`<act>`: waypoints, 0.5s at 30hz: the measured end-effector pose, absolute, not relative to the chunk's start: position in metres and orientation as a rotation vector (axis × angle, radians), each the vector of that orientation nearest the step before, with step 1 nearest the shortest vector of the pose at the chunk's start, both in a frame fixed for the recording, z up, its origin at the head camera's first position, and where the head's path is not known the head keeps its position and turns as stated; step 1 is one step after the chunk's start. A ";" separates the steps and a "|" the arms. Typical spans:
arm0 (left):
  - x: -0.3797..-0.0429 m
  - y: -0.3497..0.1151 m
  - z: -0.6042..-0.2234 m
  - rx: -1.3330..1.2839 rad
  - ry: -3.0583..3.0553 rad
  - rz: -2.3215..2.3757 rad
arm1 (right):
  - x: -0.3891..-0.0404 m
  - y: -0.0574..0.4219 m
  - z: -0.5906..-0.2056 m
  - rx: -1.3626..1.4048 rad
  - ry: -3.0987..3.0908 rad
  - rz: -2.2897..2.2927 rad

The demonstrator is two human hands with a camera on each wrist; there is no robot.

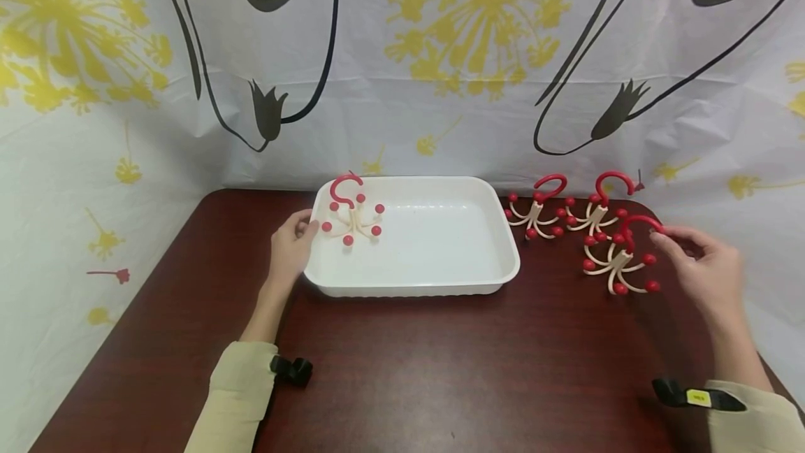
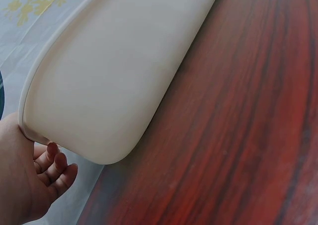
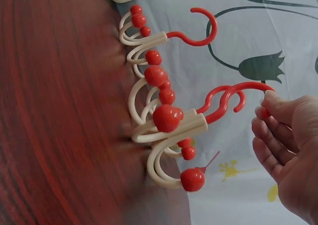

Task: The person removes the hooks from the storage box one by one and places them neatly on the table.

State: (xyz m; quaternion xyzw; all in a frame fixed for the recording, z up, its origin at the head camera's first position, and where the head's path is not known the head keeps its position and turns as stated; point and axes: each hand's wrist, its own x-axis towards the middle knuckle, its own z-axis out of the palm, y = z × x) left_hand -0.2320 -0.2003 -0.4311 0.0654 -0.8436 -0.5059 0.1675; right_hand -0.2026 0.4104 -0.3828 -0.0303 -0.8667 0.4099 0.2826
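My left hand [image 1: 292, 243] grips the left rim of a white plastic tray [image 1: 434, 243], thumb at the rim and fingers curled below it in the left wrist view. Inside the tray, at its left end, stands a multi-arm hook hanger [image 1: 353, 219] with a red hook and cream arms tipped with red balls. At the right, my right hand [image 1: 711, 268] pinches the red hook end of a like hanger [image 1: 621, 259] between thumb and fingers. Whether that hanger bears on the table is unclear. In the right wrist view its hook [image 3: 218, 108] overlaps another hanger's hook.
Two more such hangers, one [image 1: 534, 212] beside the tray's right end and another [image 1: 596, 214] further right, stand near the back of the dark red wooden table [image 1: 453, 369]. A white patterned cloth [image 1: 365, 47] hangs behind the table and at both sides.
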 end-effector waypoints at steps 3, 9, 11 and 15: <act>-0.232 -0.201 -0.431 0.191 -2.398 -1.442 | -0.201 0.412 -0.385 -0.092 -2.328 1.144; -0.234 -0.201 -0.432 0.191 -2.391 -1.444 | -0.200 0.417 -0.384 -0.086 -2.370 1.189; -0.234 -0.201 -0.432 0.190 -2.392 -1.446 | -0.199 0.418 -0.383 -0.071 -2.380 1.207; -0.234 -0.201 -0.432 0.194 -2.399 -1.455 | -0.195 0.418 -0.381 -0.051 -2.399 1.234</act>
